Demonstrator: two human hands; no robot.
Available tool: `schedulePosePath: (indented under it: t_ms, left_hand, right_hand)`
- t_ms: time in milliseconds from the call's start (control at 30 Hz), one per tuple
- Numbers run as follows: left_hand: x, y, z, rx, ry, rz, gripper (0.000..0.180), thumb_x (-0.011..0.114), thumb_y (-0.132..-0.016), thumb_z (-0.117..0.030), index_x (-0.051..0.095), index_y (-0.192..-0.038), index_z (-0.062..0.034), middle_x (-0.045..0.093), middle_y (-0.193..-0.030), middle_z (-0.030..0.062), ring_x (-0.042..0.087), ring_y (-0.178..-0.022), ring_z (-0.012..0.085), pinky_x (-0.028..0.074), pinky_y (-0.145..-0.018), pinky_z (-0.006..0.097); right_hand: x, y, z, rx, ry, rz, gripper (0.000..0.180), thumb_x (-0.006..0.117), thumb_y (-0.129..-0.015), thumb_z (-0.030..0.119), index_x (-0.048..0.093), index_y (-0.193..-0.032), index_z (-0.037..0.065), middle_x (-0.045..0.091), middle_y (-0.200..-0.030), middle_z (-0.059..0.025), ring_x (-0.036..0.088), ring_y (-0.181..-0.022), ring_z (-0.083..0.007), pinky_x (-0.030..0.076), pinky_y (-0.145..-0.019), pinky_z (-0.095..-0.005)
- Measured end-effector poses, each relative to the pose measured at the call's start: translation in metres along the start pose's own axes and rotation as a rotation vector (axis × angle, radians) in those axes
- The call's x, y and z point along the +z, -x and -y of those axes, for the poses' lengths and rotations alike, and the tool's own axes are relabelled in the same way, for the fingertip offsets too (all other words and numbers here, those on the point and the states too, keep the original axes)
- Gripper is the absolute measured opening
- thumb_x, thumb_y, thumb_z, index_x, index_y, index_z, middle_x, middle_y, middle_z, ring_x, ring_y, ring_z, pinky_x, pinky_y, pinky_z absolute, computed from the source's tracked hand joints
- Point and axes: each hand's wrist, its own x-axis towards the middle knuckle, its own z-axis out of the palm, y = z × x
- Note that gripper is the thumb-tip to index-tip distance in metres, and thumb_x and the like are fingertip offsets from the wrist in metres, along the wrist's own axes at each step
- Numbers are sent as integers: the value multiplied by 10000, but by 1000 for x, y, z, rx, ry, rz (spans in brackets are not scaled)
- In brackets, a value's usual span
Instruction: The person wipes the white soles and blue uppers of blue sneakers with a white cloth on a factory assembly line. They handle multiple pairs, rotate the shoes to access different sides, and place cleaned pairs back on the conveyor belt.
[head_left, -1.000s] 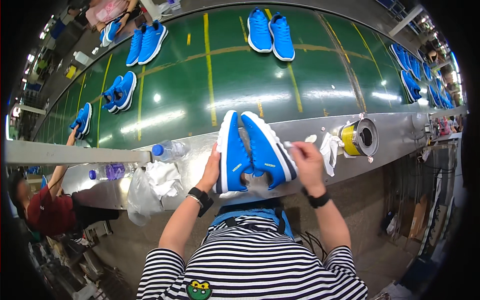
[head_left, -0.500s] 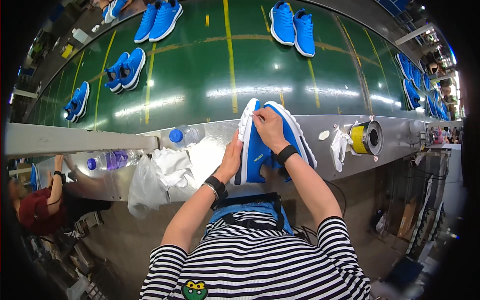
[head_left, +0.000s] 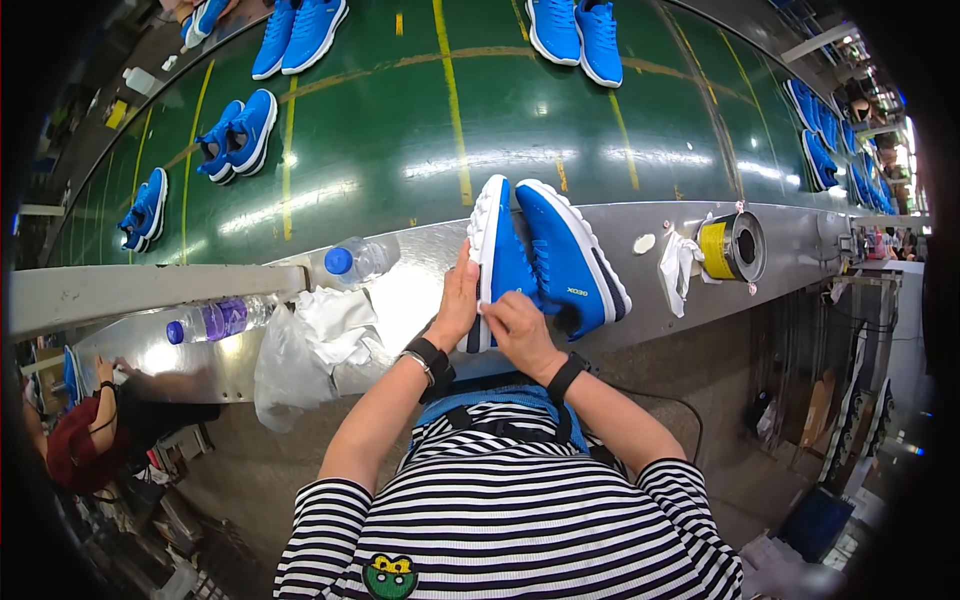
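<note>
Two blue sneakers with white soles rest on the metal ledge before me, toes pointing away. The left sneaker (head_left: pixel 510 262) is tipped on its side, its sole facing left. Along that sole lies my left hand (head_left: pixel 459 300), supporting the shoe. My right hand (head_left: pixel 524 335) is at the same shoe's heel end, thumb and fingers pinched together against the edge between upper and sole. Whatever is in the pinch is too small to make out. Beside them, touched by neither hand, is the right sneaker (head_left: pixel 568 255), leaning to the right.
Several pairs of blue sneakers (head_left: pixel 600 45) sit on the green conveyor belt (head_left: pixel 380 140). A yellow-labelled can (head_left: pixel 716 250) and white cloth (head_left: pixel 678 270) are right; bottles (head_left: pixel 362 260), a plastic bag (head_left: pixel 285 365) and a pale beam (head_left: pixel 160 295) left. Another person (head_left: pixel 85 430) works far left.
My right hand has moved from the toe of the left sneaker back toward its heel. The right sneaker now stands more apart. Shoes on the belt appear slightly shifted, along with the whole view.
</note>
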Motion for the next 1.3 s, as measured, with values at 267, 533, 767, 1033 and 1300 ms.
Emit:
schedulePosePath:
  t_ms: [267,533,767,1033,1300]
  left_hand:
    - [-2,1,-10,-11,-3,11,519,283,-985,-333,271,-1379,5,526,-1217,198,488,-1135,247,346,-975,324]
    - [-2,3,-3,-43,-67,9,606,271,-978,-415,247,-1381,36,450,-1298,205,404,-1224,255,284,-1024,311]
    - [-3,3,-11,-68,-78,28,599,264,-978,-404,252,-1378,42,413,-1333,202,369,-1254,257,254,-1046,315]
    - [-2,1,13,-204,-12,47,547,258,-986,-359,245,-1399,0,353,-1388,145,347,-1262,211,255,-1052,297]
    - [-3,2,5,-209,-28,36,591,263,-977,-421,241,-1402,-11,362,-1374,150,384,-1233,214,291,-1037,309]
  right_hand:
    - [-5,-18,4,217,-120,-236,74,628,-765,35,645,-837,42,529,-702,-103,539,-618,-255,424,-557,-345]
    - [0,24,-6,37,-9,-9,29,621,-746,59,618,-772,70,496,-711,-73,528,-737,-247,368,-639,-357]
    - [-13,12,1,333,-345,-164,43,596,-790,83,635,-805,78,501,-716,-93,531,-714,-237,366,-656,-373]
    - [0,94,-21,-50,-47,602,71,593,-784,135,579,-833,85,514,-796,-92,518,-809,-284,407,-719,-378]
    - [-134,60,-56,478,-218,-420,84,546,-856,51,577,-932,36,567,-813,-18,529,-715,-77,436,-615,-240]
